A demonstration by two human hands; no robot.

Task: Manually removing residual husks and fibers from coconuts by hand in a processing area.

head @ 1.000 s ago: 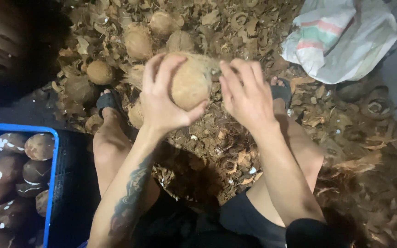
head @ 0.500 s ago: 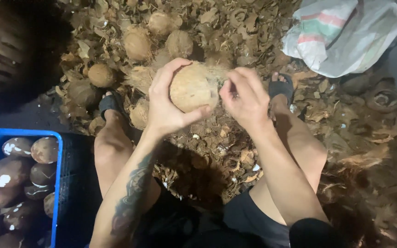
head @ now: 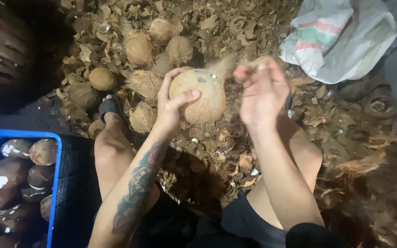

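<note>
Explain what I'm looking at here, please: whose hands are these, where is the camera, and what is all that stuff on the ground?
There is one view, from a camera worn on a person's head, looking down past their bare knees. The two hands are that person's own. The left hand grips a pale, round coconut. The right hand is blurred beside it, pinching what looks like a tuft of husk fibre at the coconut's top. The ground is covered in brown husk scraps, with more rough coconuts lying beyond the hands. At the lower left stands a blue crate holding darker, peeled coconuts. A white woven sack lies at the upper right.
</note>
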